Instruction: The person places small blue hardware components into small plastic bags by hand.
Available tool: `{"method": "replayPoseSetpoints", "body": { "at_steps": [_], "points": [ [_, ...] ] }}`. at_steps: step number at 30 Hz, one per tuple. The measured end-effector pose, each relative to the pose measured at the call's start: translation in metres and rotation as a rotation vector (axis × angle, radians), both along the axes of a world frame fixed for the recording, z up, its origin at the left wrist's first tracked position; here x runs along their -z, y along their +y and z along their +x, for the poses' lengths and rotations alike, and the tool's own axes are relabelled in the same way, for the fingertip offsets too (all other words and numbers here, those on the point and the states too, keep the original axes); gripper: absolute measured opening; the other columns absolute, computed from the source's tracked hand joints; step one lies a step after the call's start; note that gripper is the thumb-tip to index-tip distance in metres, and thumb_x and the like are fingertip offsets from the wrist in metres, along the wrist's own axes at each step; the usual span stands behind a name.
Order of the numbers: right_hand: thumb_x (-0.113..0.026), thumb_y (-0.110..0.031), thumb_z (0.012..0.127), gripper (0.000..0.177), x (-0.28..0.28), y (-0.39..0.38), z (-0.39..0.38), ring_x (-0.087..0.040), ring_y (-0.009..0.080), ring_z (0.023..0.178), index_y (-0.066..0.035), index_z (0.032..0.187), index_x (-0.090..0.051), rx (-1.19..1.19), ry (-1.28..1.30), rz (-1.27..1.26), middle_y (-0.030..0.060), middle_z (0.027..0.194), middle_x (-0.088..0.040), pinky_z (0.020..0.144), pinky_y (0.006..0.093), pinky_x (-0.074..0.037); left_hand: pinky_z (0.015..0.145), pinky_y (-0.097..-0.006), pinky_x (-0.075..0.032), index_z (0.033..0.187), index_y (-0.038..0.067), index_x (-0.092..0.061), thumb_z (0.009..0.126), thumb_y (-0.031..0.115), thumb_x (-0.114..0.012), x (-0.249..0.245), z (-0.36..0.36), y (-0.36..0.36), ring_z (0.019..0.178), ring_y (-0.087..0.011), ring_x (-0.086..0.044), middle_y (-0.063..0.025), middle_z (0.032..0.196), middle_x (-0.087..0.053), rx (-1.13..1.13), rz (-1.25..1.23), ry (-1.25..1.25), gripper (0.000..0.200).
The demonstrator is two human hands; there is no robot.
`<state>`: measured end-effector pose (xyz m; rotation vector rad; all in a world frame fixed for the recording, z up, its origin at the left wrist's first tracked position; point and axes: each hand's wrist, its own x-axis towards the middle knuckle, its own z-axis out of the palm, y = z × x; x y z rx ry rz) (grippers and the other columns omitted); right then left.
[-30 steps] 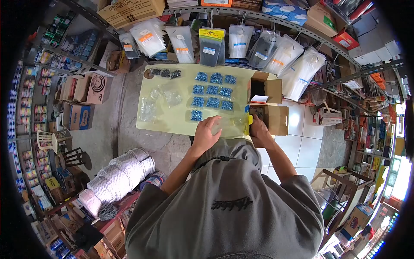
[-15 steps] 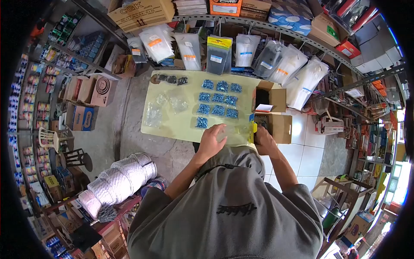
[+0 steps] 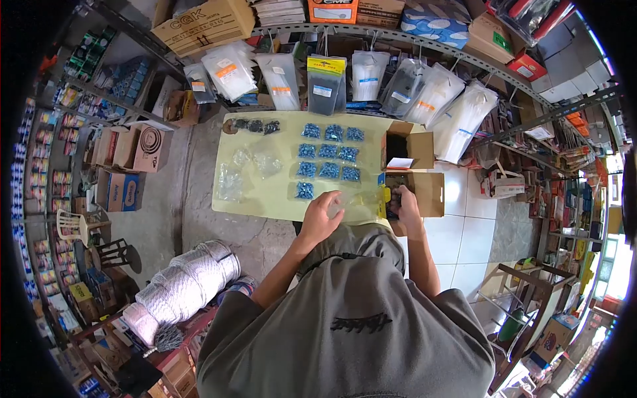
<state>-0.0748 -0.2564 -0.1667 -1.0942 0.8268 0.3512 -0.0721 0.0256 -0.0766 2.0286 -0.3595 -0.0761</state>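
My left hand [image 3: 321, 217] is at the front edge of the pale yellow table, its thumb and fingers curled around a clear plastic bag [image 3: 340, 199], hard to see against the tabletop. My right hand [image 3: 408, 209] is over the near open cardboard box [image 3: 426, 194], fingers curled; whatever they hold is hidden. A small yellow item [image 3: 387, 194] is just left of that hand. Beyond my left hand, clear packets of small blue pieces [image 3: 329, 151] lie in rows, the closest packet [image 3: 304, 191] near my fingertips.
Behind the near box stands another open box [image 3: 419, 150] with dark contents. Empty-looking clear bags [image 3: 231, 182] and dark packets [image 3: 255, 125] lie on the table's left. Packs of cable ties [image 3: 325, 86] hang from the shelf behind. A wrapped roll [image 3: 189, 282] is at lower left.
My right hand has lifted slightly and drawn back from deeper in the near box, its fingers more visible. My left hand stays almost in place. The whole view has shifted a little.
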Motion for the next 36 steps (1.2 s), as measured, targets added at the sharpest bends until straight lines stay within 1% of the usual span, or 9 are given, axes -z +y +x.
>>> {"method": "replayPoseSetpoints", "body": {
  "at_steps": [2,6,9,12,19,25,27,34,36],
  "points": [
    [-0.045,-0.026,0.090,0.019,-0.028,0.020,0.001,-0.040,0.0116,0.049,-0.010,0.082,-0.052,0.227,0.023,0.104,-0.0032,0.059,-0.042,0.046,0.0257,-0.034,0.077,-0.0389,-0.049,0.113,0.004,-0.056,0.074,0.007,-0.069,0.000,0.000,-0.001,0.087,-0.0331,-0.061,-0.0129,0.090,-0.062,0.005,-0.010,0.001,0.041],
    [-0.046,-0.023,0.087,0.016,-0.026,0.022,-0.003,-0.034,0.0109,0.050,-0.010,0.078,-0.049,0.434,-0.065,0.152,-0.0040,0.058,-0.037,0.050,0.0261,-0.034,0.079,-0.0384,-0.049,0.112,0.003,-0.057,0.074,0.006,-0.068,-0.001,0.001,-0.003,0.087,-0.0327,-0.062,-0.0128,0.090,-0.063,0.011,-0.030,0.010,0.040],
    [-0.047,-0.021,0.085,0.014,-0.024,0.010,-0.005,-0.030,0.0103,0.049,-0.010,0.077,-0.048,0.401,-0.107,0.373,-0.0041,0.057,-0.034,0.048,0.0261,-0.032,0.079,-0.0380,-0.049,0.113,0.003,-0.057,0.074,0.006,-0.068,-0.002,0.001,-0.004,0.087,-0.0325,-0.062,-0.0129,0.091,-0.063,0.021,-0.025,0.022,0.040],
    [-0.047,-0.021,0.086,0.015,-0.031,0.007,-0.004,-0.029,0.0090,0.046,-0.010,0.076,-0.048,0.374,-0.134,0.372,-0.0046,0.056,-0.032,0.044,0.0246,-0.028,0.079,-0.0374,-0.049,0.113,0.003,-0.057,0.074,0.006,-0.068,-0.002,0.002,-0.004,0.087,-0.0315,-0.062,-0.0129,0.091,-0.063,0.024,-0.022,0.013,0.041],
    [-0.049,-0.024,0.091,0.018,-0.047,0.001,-0.005,-0.025,0.0069,0.041,-0.011,0.079,-0.048,0.319,-0.118,0.243,-0.0052,0.057,-0.032,0.038,0.0228,-0.022,0.079,-0.0357,-0.049,0.114,0.003,-0.057,0.075,0.007,-0.068,-0.002,-0.001,-0.008,0.088,-0.0286,-0.061,-0.0123,0.093,-0.062,0.020,-0.062,0.059,0.041],
    [-0.049,-0.021,0.092,0.017,-0.074,0.002,-0.002,-0.038,0.0086,0.053,-0.008,0.081,-0.051,0.402,-0.194,0.459,-0.0005,0.069,-0.047,0.049,0.0203,-0.035,0.085,-0.0382,-0.046,0.118,0.005,-0.054,0.073,0.007,-0.071,-0.006,0.005,-0.021,0.092,-0.0282,-0.060,-0.0105,0.099,-0.061,0.160,-0.038,-0.087,0.048],
    [-0.045,-0.019,0.093,0.024,-0.084,0.002,-0.004,-0.047,0.0108,0.066,0.001,0.095,-0.059,0.307,-0.263,0.391,0.0050,0.079,-0.055,0.059,0.0222,-0.040,0.089,-0.0393,-0.044,0.119,0.006,-0.052,0.072,0.008,-0.073,-0.002,0.009,-0.026,0.098,-0.0300,-0.058,-0.0122,0.105,-0.060,0.184,-0.030,-0.157,0.052],
    [-0.041,-0.011,0.093,0.029,-0.165,0.021,-0.012,-0.041,0.0099,0.066,0.008,0.105,-0.060,0.017,-0.258,0.351,0.0075,0.091,-0.057,0.059,0.0245,-0.038,0.092,-0.0414,-0.042,0.120,0.004,-0.050,0.073,0.021,-0.076,0.002,0.011,-0.041,0.105,-0.0340,-0.054,-0.0157,0.111,-0.057,0.177,0.029,-0.175,0.057],
    [-0.043,-0.010,0.093,0.028,-0.178,0.023,-0.014,-0.040,0.0084,0.065,0.007,0.108,-0.061,-0.226,-0.327,0.305,0.0053,0.090,-0.058,0.059,0.0235,-0.038,0.092,-0.0431,-0.041,0.119,0.004,-0.049,0.074,0.025,-0.077,0.006,0.013,-0.044,0.106,-0.0348,-0.053,-0.0153,0.112,-0.056,0.218,0.090,-0.307,0.057]
  ]
}}
